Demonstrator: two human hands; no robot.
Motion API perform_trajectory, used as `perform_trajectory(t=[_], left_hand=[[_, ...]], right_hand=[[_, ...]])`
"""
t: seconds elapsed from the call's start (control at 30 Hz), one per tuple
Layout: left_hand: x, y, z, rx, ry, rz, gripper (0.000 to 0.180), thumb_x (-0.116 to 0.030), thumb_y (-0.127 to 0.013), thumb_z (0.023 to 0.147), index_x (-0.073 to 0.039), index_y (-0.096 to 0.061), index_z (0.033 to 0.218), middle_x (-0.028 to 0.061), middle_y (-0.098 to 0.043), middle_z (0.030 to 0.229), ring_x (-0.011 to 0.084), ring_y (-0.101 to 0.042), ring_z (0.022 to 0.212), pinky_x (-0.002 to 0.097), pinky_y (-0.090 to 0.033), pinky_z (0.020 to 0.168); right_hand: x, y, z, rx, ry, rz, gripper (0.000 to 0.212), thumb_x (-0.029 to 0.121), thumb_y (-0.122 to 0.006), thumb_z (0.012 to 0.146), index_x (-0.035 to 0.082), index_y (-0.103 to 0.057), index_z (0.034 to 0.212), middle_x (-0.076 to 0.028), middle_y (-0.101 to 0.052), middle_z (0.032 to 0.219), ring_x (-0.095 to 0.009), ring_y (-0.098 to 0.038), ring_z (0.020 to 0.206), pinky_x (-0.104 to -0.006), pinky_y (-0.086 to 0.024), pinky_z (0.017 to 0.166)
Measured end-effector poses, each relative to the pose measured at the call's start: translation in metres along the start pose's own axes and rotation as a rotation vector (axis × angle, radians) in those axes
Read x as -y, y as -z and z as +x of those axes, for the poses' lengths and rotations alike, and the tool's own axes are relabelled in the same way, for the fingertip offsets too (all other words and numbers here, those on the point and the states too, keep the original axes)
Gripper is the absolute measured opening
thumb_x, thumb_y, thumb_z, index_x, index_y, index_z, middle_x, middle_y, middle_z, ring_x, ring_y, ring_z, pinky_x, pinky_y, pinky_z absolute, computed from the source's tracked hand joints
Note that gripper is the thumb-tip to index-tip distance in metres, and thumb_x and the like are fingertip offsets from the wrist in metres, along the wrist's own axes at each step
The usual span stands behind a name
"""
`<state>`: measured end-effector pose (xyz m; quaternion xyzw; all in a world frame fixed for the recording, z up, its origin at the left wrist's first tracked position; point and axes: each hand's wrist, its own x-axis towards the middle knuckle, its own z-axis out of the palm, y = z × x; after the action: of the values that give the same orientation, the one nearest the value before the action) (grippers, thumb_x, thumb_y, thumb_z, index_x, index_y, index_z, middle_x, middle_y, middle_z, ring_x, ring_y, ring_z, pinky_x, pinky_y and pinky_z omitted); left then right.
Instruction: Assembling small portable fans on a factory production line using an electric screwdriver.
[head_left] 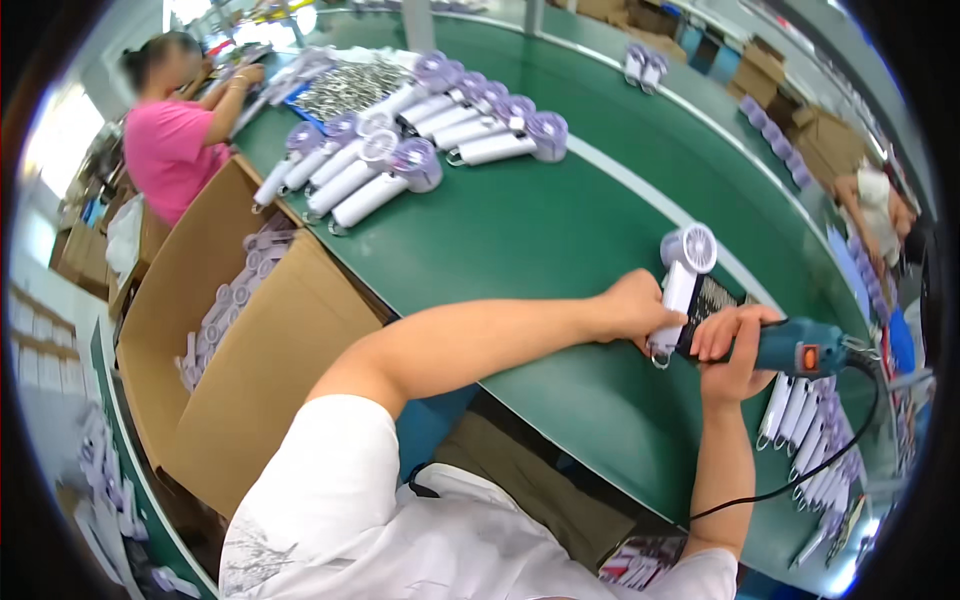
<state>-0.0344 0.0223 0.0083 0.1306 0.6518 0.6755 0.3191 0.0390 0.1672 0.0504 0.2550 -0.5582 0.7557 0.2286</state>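
The left hand point(637, 305) has its fingers closed on the white handle of a handheld fan point(679, 288), thumb pressed across it near the lower end. The right hand point(735, 345) has its fingers wrapped around the front of a teal and black power screwdriver point(800, 347), whose nose points at that handle; the bit is hidden, so whether it touches cannot be told. The fan lies on the green worktable point(540, 240), its round lilac head away from the person and a wire loop point(660, 361) at its near end. Just beside it, partly behind the right hand, is a dark tray of small metal pieces point(715, 295).

This fan looks midway through its fastening, to judge by the screwdriver held up to it. Further left, two rows of similar fans point(480, 122) lie with loops fitted, near a blue tray point(298, 108) heaped with metal parts. More fans lie at the right point(800, 410), and a cardboard box point(275, 360) holds many lilac pieces. Which groups are finished and which are waiting cannot be told.
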Motion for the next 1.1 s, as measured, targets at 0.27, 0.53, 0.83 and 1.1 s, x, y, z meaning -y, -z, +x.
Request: perform_trajectory(t=[0.27,0.53,0.83,1.1], left_hand=[[-0.032,0.012,-0.056,-0.247,-0.153,0.789,0.049,-0.042,-0.078,0.079,0.007,-0.075,0.083,0.0244,-0.073,0.078,0.0378,-0.074,0.074,0.0464,-0.06,0.072],[0.01,0.0,-0.148,-0.64,-0.828,1.297,0.035,-0.007,-0.083,0.075,0.001,-0.074,0.107,0.0167,-0.072,0.096,0.0337,-0.07,0.083,0.0422,-0.057,0.072],[0.049,-0.057,-0.167,-0.676,-0.886,1.368,0.046,-0.002,-0.087,0.072,0.005,-0.07,0.114,0.0158,-0.066,0.103,0.0287,-0.064,0.083,0.0387,-0.053,0.066],[0.023,-0.061,-0.159,-0.456,-0.794,1.029,0.035,-0.004,-0.08,0.084,0.002,-0.071,0.116,0.0139,-0.072,0.101,0.0189,-0.069,0.078,0.028,-0.053,0.058]], right_hand=[[0.07,-0.009,0.015,-0.211,-0.067,0.178,0.02,0.017,-0.052,0.106,0.0,-0.058,0.114,-0.002,-0.044,0.056,-0.014,-0.041,0.041,-0.0315,-0.041,0.038],[0.068,0.017,-0.015,-0.304,-0.751,-0.144,0.028,0.02,-0.077,0.091,-0.001,-0.064,0.105,-0.006,-0.058,0.063,-0.013,-0.052,0.042,-0.0308,-0.042,0.038],[0.045,0.025,-0.039,-0.085,-0.931,-0.277,0.032,0.018,-0.076,0.087,-0.006,-0.063,0.104,-0.01,-0.064,0.067,-0.012,-0.055,0.043,-0.0288,-0.045,0.038],[0.031,0.039,-0.042,-0.068,-0.901,-0.327,0.025,0.016,-0.072,0.089,-0.005,-0.067,0.099,-0.008,-0.063,0.069,-0.011,-0.055,0.047,-0.0282,-0.045,0.041]])
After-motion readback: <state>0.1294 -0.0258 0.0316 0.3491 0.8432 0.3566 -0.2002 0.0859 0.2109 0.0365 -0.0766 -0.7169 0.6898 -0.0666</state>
